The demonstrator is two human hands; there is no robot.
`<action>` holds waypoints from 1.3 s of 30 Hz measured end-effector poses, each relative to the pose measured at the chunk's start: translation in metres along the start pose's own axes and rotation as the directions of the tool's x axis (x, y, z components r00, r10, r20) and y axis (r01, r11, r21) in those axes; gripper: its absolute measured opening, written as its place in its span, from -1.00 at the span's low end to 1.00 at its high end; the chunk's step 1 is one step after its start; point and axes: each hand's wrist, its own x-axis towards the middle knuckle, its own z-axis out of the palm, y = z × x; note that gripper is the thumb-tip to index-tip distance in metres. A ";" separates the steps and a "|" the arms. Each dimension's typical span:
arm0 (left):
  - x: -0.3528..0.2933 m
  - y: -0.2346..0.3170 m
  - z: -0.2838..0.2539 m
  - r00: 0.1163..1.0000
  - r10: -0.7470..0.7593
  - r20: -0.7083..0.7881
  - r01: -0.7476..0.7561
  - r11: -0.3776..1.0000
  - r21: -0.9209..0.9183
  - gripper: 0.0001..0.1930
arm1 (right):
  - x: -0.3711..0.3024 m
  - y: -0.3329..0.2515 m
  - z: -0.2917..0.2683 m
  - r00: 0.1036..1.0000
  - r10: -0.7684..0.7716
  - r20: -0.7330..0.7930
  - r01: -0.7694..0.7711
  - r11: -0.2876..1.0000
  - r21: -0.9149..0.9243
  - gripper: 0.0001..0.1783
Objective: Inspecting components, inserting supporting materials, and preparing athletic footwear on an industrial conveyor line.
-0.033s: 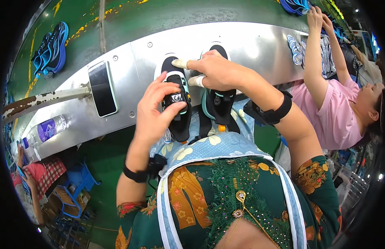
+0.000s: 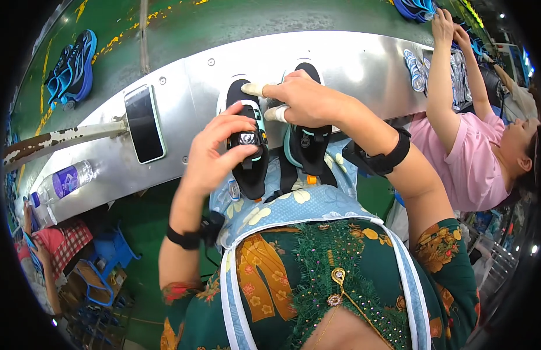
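Two black sandals with white and mint trim lie side by side, toes away from me, across the metal bench edge and my lap. My left hand (image 2: 215, 146) curves around the strap of the left sandal (image 2: 251, 175), thumb and fingers on either side of its shiny badge. My right hand (image 2: 302, 100) reaches across the right sandal (image 2: 305, 153), hiding its middle. Pale covers wrap two of its fingers. One covered finger stretches onto the left sandal's toe end; the other bends between the two sandals. The right thumb is mostly hidden.
On the metal bench (image 2: 192, 111) lie a phone (image 2: 144, 125) and a plastic bottle (image 2: 69, 179), beside a chipped metal bar (image 2: 66, 140). Blue-and-black shoes (image 2: 72, 70) sit on the green surface beyond. A person in pink (image 2: 457, 146) works at right; another person (image 2: 60, 248) is at left.
My left hand and forearm have shifted slightly left, with the hand still at the left sandal's strap. My right hand has stayed in place.
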 end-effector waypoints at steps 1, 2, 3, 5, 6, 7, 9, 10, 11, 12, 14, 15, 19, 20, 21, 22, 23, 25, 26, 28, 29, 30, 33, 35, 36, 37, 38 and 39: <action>0.008 -0.004 -0.014 0.987 0.040 0.153 -0.039 0.999 -0.004 -0.69 | 0.002 0.000 -0.001 1.000 -0.004 0.001 0.004 1.000 0.030 -0.35; 0.018 -0.005 -0.024 0.949 0.079 0.304 -0.079 0.997 -0.013 -0.69 | 0.003 0.000 -0.002 1.000 -0.007 0.002 0.007 1.000 0.030 -0.35; 0.026 -0.004 -0.027 0.951 0.077 0.300 -0.077 0.997 -0.013 -0.69 | 0.003 0.001 -0.004 1.000 -0.010 0.015 0.010 1.000 0.019 -0.39; 0.039 0.003 -0.033 0.860 0.045 0.508 -0.026 0.999 -0.045 -0.70 | 0.002 -0.001 -0.008 1.000 -0.015 0.020 0.015 1.000 0.006 -0.43; 0.042 0.005 -0.032 0.853 0.056 0.519 -0.036 0.998 -0.047 -0.70 | 0.000 0.001 -0.010 1.000 0.009 0.009 -0.009 1.000 0.030 -0.49; 0.042 0.009 -0.030 0.870 0.031 0.492 -0.042 0.999 0.013 -0.69 | -0.003 0.003 -0.013 0.999 0.033 -0.002 -0.033 0.998 0.054 -0.55; 0.025 0.016 -0.026 0.952 -0.011 0.305 -0.032 0.990 0.136 -0.66 | -0.011 0.013 -0.021 0.993 -0.008 -0.121 0.025 0.990 0.139 -0.61; 0.016 0.032 -0.021 0.988 0.066 0.143 -0.099 0.965 0.241 -0.67 | -0.022 0.020 -0.027 0.971 -0.039 -0.237 0.092 0.972 0.215 -0.67; 0.004 0.033 -0.021 1.000 -0.030 -0.004 0.030 0.983 0.183 -0.72 | -0.035 0.027 -0.031 0.963 0.068 -0.263 0.043 0.918 0.394 -0.70; -0.008 0.033 -0.022 0.978 -0.143 -0.149 0.160 0.981 0.109 -0.76 | -0.047 0.036 -0.038 0.955 0.125 -0.270 -0.010 0.921 0.389 -0.69; -0.033 0.040 -0.014 0.953 -0.224 -0.205 0.226 0.974 -0.016 -0.79 | -0.068 0.036 -0.046 0.971 0.179 -0.158 -0.091 0.889 0.449 -0.65; -0.041 0.042 -0.009 0.920 -0.309 -0.241 0.281 0.949 -0.144 -0.82 | -0.077 0.033 -0.044 0.979 0.146 -0.141 -0.069 0.893 0.446 -0.62; -0.049 0.055 0.020 0.927 -0.309 -0.214 0.252 0.933 -0.256 -0.83 | -0.084 0.006 -0.028 0.960 0.056 -0.273 -0.040 0.997 0.065 -0.53; -0.049 0.059 0.024 0.906 -0.395 -0.153 0.339 0.893 -0.296 -0.80 | -0.083 0.004 -0.023 0.902 -0.063 -0.428 0.014 0.993 -0.118 -0.53; -0.051 0.059 0.028 0.896 -0.427 -0.119 0.367 0.866 -0.341 -0.78 | -0.079 -0.003 -0.024 0.901 -0.079 -0.427 0.033 0.993 -0.114 -0.53; -0.052 0.053 0.032 0.888 -0.454 -0.074 0.395 0.834 -0.385 -0.77 | -0.072 -0.015 -0.028 0.909 -0.085 -0.409 0.056 0.995 -0.083 -0.53; -0.053 0.049 0.033 0.862 -0.505 -0.047 0.440 0.791 -0.425 -0.76 | -0.065 -0.024 -0.029 0.916 -0.093 -0.390 0.079 0.995 -0.053 -0.52; -0.054 0.041 0.031 0.853 -0.520 -0.049 0.454 0.784 -0.423 -0.76 | -0.044 -0.037 -0.016 0.947 -0.132 -0.294 0.142 0.990 0.011 -0.53; -0.054 0.038 0.031 0.842 -0.537 -0.049 0.468 0.772 -0.429 -0.76 | -0.033 -0.040 -0.009 0.966 -0.176 -0.190 0.194 0.978 0.080 -0.53; -0.051 0.033 0.037 0.837 -0.543 -0.061 0.454 0.754 -0.475 -0.77 | -0.012 -0.030 0.018 0.928 -0.299 -0.221 0.324 0.942 0.089 -0.56; -0.049 0.031 0.041 0.858 -0.511 -0.057 0.440 0.787 -0.432 -0.78 | -0.011 -0.030 0.022 0.942 -0.255 -0.217 0.270 0.962 0.045 -0.62; -0.049 0.030 0.044 0.874 -0.483 -0.045 0.430 0.814 -0.390 -0.78 | -0.011 -0.034 0.026 0.943 -0.252 -0.217 0.268 0.962 0.047 -0.62; -0.047 0.030 0.044 0.860 -0.509 -0.035 0.462 0.807 -0.368 -0.80 | -0.018 -0.043 0.041 0.910 -0.183 -0.371 0.173 0.983 -0.060 -0.65; -0.042 0.033 0.048 0.856 -0.514 -0.051 0.466 0.811 -0.354 -0.80 | -0.016 -0.039 0.044 0.877 -0.224 -0.425 0.200 0.975 -0.099 -0.67; -0.042 0.035 0.046 0.860 -0.508 -0.042 0.464 0.814 -0.349 -0.80 | -0.015 -0.041 0.044 0.879 -0.221 -0.422 0.196 0.975 -0.103 -0.68; -0.042 0.036 0.045 0.869 -0.492 -0.048 0.458 0.839 -0.295 -0.80 | -0.018 -0.041 0.040 0.877 -0.215 -0.430 0.187 0.977 -0.106 -0.68; -0.043 0.038 0.045 0.879 -0.475 -0.053 0.450 0.860 -0.239 -0.80 | -0.022 -0.041 0.033 0.921 -0.172 -0.349 0.181 0.984 -0.008 -0.69; -0.044 0.044 0.044 0.879 -0.473 -0.056 0.462 0.875 -0.141 -0.80 | -0.024 -0.039 0.024 0.956 -0.143 -0.258 0.170 0.982 0.087 -0.71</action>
